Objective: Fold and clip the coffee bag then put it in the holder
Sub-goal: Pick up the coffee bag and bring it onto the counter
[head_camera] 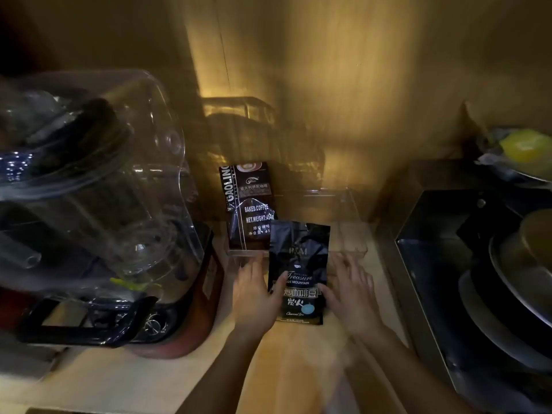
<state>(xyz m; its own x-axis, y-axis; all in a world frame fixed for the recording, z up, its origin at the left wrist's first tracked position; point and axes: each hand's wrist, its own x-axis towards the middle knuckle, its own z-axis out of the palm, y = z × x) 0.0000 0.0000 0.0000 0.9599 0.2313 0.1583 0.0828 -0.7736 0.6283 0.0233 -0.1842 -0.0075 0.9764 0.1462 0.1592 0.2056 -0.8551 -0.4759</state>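
A dark blue coffee bag (pixel 300 264) with "Treasure Blue Mountain" print stands upright on the pale counter, its top edge crumpled. My left hand (pixel 258 294) grips its left edge, thumb on the front. My right hand (pixel 349 291) holds its right edge. Just behind it sits a clear plastic holder (pixel 349 231), with a dark brown coffee bag (pixel 249 204) standing in its left side. I see no clip.
A large blender with a clear cover (pixel 98 204) and red base fills the left. A sink (pixel 478 279) with stacked pans lies on the right. Wooden wall behind. A yellow object (pixel 522 147) rests at the far right.
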